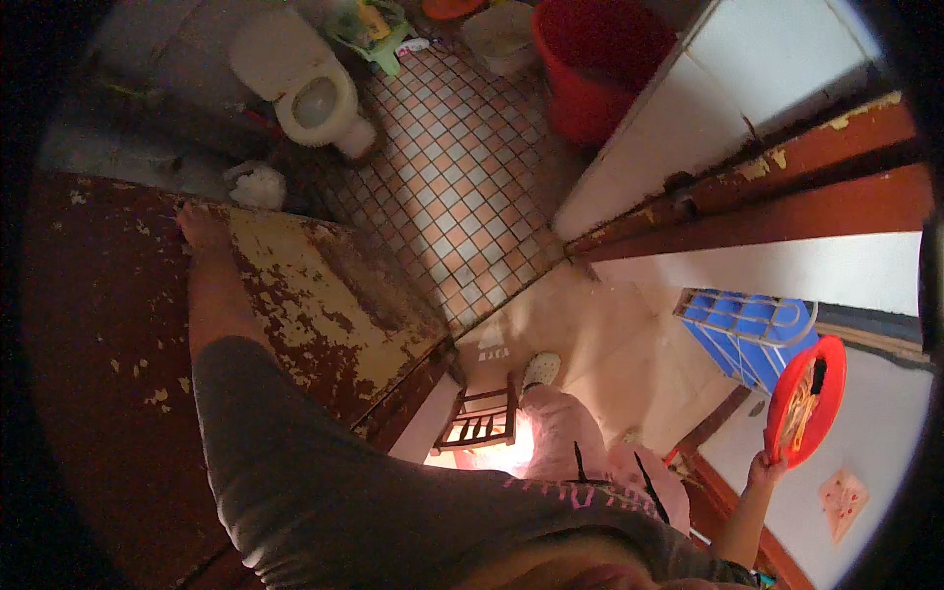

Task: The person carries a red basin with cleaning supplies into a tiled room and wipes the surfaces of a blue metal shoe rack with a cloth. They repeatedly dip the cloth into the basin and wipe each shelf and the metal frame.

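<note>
Left fingers (186, 218) at the edge of a peeling brown door (108, 324), right fingers (770, 459) on a red basin (832, 379)

This looks like a home, at the doorway to its bathroom. A pale toilet (342, 118) stands beside a floor of small checkered tiles (457, 182), with a big red bucket (580, 103) across from it and a white tiled wall (708, 118) nearby. A worn door (305, 305) with peeling paint, a wooden chair (512, 413) and a wearer in pink trousers (570, 433) and clogs (542, 370) add to the household look.
</note>
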Demonstrator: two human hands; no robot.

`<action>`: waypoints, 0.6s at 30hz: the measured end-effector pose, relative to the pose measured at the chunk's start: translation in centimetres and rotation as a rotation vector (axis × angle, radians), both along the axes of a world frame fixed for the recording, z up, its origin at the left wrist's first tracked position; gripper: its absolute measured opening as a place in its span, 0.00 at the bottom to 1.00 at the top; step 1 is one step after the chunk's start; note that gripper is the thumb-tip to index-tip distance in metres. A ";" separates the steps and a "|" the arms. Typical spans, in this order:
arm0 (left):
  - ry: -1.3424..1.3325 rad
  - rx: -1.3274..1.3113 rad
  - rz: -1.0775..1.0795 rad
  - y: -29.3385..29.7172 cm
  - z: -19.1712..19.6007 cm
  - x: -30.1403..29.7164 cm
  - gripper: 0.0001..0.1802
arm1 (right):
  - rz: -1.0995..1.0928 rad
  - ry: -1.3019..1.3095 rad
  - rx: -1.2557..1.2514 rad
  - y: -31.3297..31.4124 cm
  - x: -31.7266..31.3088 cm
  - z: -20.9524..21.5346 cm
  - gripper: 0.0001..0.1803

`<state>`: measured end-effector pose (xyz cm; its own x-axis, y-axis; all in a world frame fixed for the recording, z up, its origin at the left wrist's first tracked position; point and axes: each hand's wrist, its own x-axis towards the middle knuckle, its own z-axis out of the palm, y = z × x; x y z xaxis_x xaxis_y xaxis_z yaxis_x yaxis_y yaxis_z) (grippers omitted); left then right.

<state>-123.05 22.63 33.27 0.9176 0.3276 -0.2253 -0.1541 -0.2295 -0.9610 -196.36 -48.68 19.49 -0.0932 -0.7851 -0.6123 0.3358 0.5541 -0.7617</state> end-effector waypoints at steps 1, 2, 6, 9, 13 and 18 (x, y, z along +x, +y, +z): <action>0.046 0.029 0.064 0.0 -0.3 1.7 0.18 | 0.012 -0.014 -0.001 0.0 -0.6 -0.6 0.11; 0.073 0.027 0.113 -1.0 -0.5 2.5 0.18 | 0.047 -0.031 -0.018 -0.1 -0.9 -0.9 0.10; 0.081 -0.057 0.171 -5.0 -1.3 4.2 0.25 | 0.096 -0.072 -0.043 0.0 -0.5 0.7 0.07; 0.044 -0.095 0.053 -5.6 -4.0 6.2 0.29 | 0.035 -0.109 -0.061 -0.4 -1.6 1.0 0.06; 0.146 -0.030 0.044 -13.3 -3.7 5.5 0.32 | 0.052 -0.095 -0.088 -1.6 -3.3 -0.2 0.09; 0.179 -0.003 -0.295 -27.5 1.3 -2.9 0.31 | 0.064 -0.149 -0.022 -0.1 -6.2 0.8 0.10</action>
<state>-125.93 -4.84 34.60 0.9187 0.0531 -0.3915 -0.3800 -0.1524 -0.9124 -202.60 -48.74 20.34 0.0480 -0.7999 -0.5982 0.4110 0.5617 -0.7181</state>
